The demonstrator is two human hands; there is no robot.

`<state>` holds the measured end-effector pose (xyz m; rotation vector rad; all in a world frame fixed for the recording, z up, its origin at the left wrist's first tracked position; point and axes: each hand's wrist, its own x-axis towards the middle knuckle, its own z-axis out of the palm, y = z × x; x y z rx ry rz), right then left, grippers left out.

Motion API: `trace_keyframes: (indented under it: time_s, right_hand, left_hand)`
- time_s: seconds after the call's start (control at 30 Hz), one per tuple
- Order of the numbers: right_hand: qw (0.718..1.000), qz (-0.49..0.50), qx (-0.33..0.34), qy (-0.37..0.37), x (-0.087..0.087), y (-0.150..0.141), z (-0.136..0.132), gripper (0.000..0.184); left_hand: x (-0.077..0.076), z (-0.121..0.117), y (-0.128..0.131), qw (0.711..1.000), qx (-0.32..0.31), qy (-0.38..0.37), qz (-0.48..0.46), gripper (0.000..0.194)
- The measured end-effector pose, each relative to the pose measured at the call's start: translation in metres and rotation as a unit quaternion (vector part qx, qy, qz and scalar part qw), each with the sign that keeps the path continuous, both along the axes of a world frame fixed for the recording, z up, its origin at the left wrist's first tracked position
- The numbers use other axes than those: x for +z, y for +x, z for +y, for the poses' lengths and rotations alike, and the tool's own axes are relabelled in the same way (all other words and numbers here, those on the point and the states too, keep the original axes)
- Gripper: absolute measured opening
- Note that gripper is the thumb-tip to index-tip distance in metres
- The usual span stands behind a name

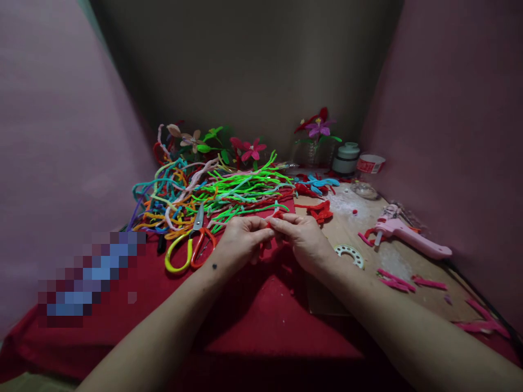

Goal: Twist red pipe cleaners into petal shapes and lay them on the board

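My left hand [245, 237] and my right hand [300, 237] meet at the middle of the table, fingertips pinched together. Between them is a small piece of red pipe cleaner [277, 215], mostly covered by my fingers. Just beyond lies a pile of green pipe cleaners [241, 188]. Beside my left wrist rest scissors [198, 234] with one yellow and one red handle, blades pointing away. A red pipe-cleaner flower piece [321, 212] lies past my right hand, and a white ring with holes [350, 255] sits by my right wrist.
A pink glue gun [411, 234] lies on the cardboard [339, 305] at the right, near pink pipe-cleaner pieces [396, 280]. Mixed pipe cleaners [163, 190] are heaped at the left. Finished flowers [253, 148], a grey-green jar [346, 158] and a tub [371, 163] stand behind.
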<state>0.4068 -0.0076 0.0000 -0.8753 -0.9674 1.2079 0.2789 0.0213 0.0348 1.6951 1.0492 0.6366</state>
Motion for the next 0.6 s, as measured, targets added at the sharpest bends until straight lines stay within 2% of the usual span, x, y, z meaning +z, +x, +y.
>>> trace_keyframes:
  time_s: [0.2, 0.37, 0.5, 0.6]
  right_hand:
    - [0.999, -0.033, -0.035, 0.004, 0.0003, 0.0032, 0.0007, 0.021]
    - [1.000, -0.001, 0.003, 0.009, 0.0011, -0.0006, -0.0006, 0.021]
    - [0.998, -0.040, -0.049, -0.024, 0.0009, -0.0021, -0.0023, 0.023]
    - [0.996, -0.064, -0.053, -0.040, -0.0002, -0.0001, -0.0018, 0.024]
  left_hand:
    - [0.0001, 0.0027, -0.0010, 0.997, -0.067, -0.030, -0.024, 0.017]
    - [-0.0027, 0.0045, -0.0034, 0.997, -0.038, -0.041, -0.059, 0.018]
    - [-0.0033, 0.0052, -0.0055, 0.996, -0.057, -0.033, -0.061, 0.018]
    - [-0.0045, 0.0052, -0.0051, 0.999, -0.037, -0.007, -0.015, 0.016]
